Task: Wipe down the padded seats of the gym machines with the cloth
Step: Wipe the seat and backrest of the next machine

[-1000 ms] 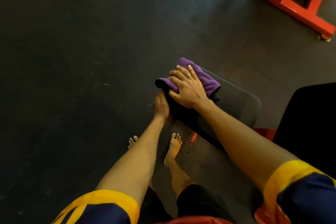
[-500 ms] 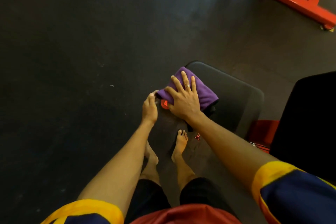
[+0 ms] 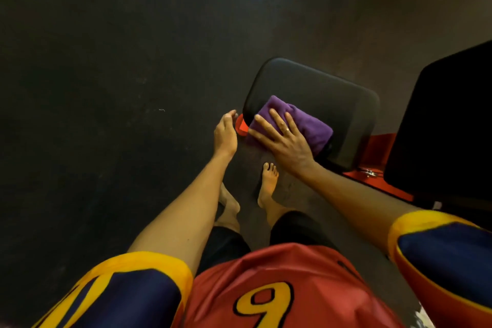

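Hovering off the seat's left edge, your left hand (image 3: pixel 225 132) hangs loose, fingers (image 3: pixel 231 115) gently curled and holding nothing. Beside it a red frame piece (image 3: pixel 241 125) peeks out under the black padded seat (image 3: pixel 327 93). Your right hand (image 3: pixel 286 141) lies flat, fingers spread wide, pressing the folded purple cloth (image 3: pixel 306 125) onto the seat's near-left corner.

The right hand (image 3: pixel 286 141) hides part of the purple cloth (image 3: pixel 306 125).

purple cloth (image 3: pixel 306 125), black padded seat (image 3: pixel 327 93), red frame (image 3: pixel 378 146)
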### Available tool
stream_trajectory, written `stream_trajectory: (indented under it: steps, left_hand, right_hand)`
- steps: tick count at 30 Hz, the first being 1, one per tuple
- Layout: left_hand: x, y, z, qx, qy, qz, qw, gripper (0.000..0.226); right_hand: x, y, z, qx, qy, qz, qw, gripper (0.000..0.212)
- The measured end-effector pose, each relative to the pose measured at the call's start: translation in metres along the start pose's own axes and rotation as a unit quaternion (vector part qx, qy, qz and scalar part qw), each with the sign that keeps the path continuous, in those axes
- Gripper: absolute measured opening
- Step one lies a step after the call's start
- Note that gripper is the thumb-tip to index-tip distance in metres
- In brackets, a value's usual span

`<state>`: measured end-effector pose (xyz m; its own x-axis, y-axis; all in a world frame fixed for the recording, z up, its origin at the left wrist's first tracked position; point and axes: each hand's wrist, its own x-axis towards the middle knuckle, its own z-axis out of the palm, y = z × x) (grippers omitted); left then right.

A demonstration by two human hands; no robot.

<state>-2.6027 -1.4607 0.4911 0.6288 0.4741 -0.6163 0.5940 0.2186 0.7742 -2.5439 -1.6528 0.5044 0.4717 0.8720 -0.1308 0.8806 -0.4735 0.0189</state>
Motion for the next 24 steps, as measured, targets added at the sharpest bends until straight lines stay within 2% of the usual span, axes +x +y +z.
stream_trajectory:
  steps: [6,10,13,15,21,24]
  left_hand:
    - [-0.012,0.001,0.004,0.023,0.026,0.013,0.999,0.046]
    - [-0.019,-0.008,0.006,0.042,0.043,0.004,0.998,0.047]
    - [-0.028,-0.011,0.014,0.053,0.04,0.001,0.998,0.048]
    - [-0.037,-0.011,0.022,0.056,0.042,0.001,0.998,0.048]
    - [-0.051,-0.012,0.038,0.048,0.087,-0.005,0.995,0.047]
    - [-0.05,-0.01,0.037,0.058,0.09,-0.022,0.994,0.046]
  right_hand:
    - [0.069,-0.026,-0.004,-0.036,0.01,-0.01,0.999,0.082]
    - [0.009,-0.006,0.002,0.0,0.021,-0.022,1.0,0.085]
    - [-0.05,0.009,0.011,0.02,0.001,0.011,1.0,0.088]
    - [-0.056,0.013,0.01,0.038,0.002,0.025,0.999,0.087]
    - [0.039,-0.02,-0.003,0.069,0.022,0.032,0.997,0.068]
    - [0.058,-0.028,-0.002,0.047,0.025,0.018,0.998,0.069]
